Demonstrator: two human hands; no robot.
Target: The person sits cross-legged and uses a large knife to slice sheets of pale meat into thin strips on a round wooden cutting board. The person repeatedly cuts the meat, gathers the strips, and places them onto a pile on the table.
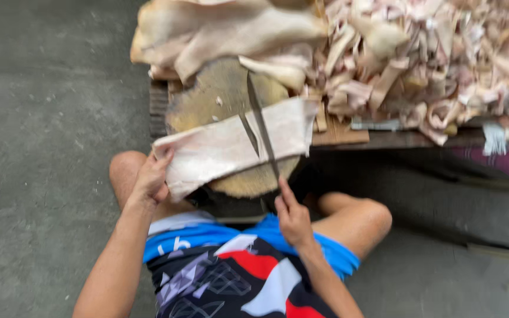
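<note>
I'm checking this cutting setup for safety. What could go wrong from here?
1. The left hand grips the end of the pale sheet that the knife lies across; a slip of the blade toward it might nick the fingers.
2. The round wooden block sits just above the bare knees, so a blade drawn off its near edge could hit a leg.
3. The heap of cut strips crowds the block and could slide under the right hand.
</note>
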